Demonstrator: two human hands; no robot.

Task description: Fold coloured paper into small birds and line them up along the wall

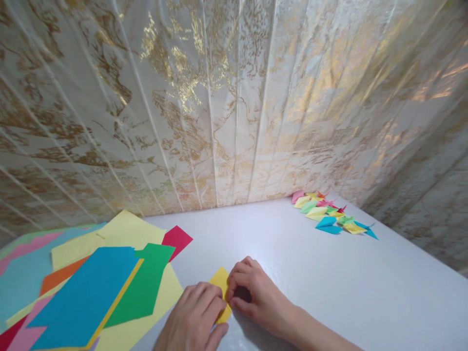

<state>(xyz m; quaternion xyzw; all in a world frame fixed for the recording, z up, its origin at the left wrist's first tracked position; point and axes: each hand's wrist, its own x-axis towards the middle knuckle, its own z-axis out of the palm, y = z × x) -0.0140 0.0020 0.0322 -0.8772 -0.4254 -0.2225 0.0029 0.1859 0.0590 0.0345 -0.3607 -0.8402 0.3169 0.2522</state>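
A small folded piece of yellow paper [220,279] lies on the white table near its front edge, partly hidden under my fingers. My left hand [199,312] is bent over the paper's left side, fingers close together and pressing it down, with the thumb low beside it. On the opposite edge, my right hand [250,292] has its fingers curled round and its thumb and fingertips pinching the paper. What lies right under the fingertips is hidden.
Overlapping coloured sheets cover the table's left side, among them a blue sheet [87,292], a green sheet [146,287] and a red piece [178,241]. Several folded paper figures [328,224] stand in a group at the far right. Behind hangs a gold-patterned curtain [219,122].
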